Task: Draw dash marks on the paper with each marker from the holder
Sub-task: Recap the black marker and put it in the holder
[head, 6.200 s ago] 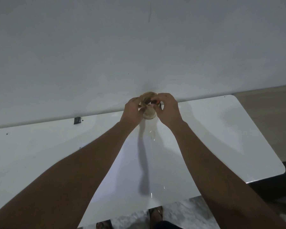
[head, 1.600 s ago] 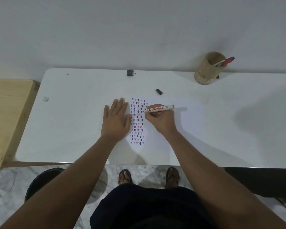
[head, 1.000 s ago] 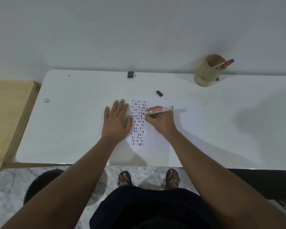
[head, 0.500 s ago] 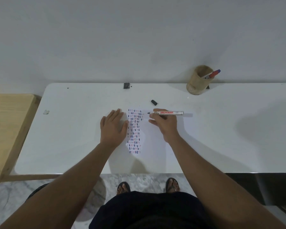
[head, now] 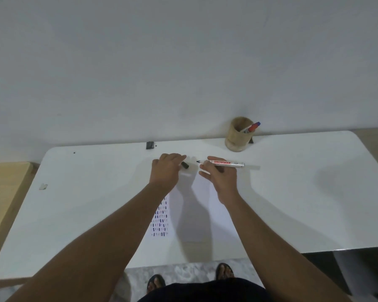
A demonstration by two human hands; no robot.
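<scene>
My right hand (head: 219, 176) grips an uncapped white marker (head: 226, 163), held level above the table with its black tip pointing left. My left hand (head: 166, 170) has its fingers pinched on the small black cap (head: 185, 165), a little left of the tip. Below my hands lies the white paper (head: 200, 214) with columns of red, blue and black dash marks (head: 160, 221) along its left side; my left forearm hides the upper marks. A tan cylindrical holder (head: 238, 137) stands at the table's back edge with red and blue markers (head: 251, 127) sticking out.
The white table (head: 85, 203) runs against a grey wall. A small black block (head: 149, 145) sits at the back edge and a white scrap (head: 43, 186) lies at the left. A wooden surface (head: 2, 192) adjoins the table's left end.
My left hand left the paper, reached forward and closed on the black cap. My right hand lifted the marker off the paper and moved it forward beside the cap.
</scene>
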